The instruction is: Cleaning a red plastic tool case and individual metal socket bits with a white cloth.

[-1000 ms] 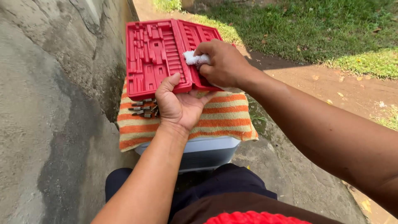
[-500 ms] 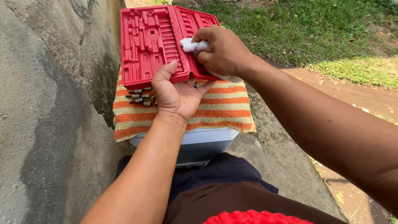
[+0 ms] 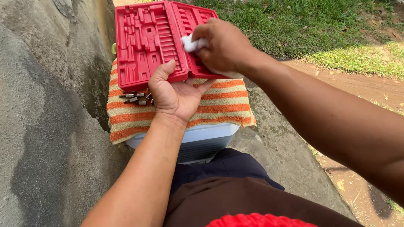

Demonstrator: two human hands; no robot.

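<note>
Red tool case, open, wiped on striped towel.

My right hand [image 3: 225,46] has moved up-left, pinching the white cloth [image 3: 191,43] against the red case [image 3: 147,42]; my left hand [image 3: 174,94] still grips its near edge. Metal bits [image 3: 135,98] lie on the orange-striped towel [image 3: 223,105].
</note>
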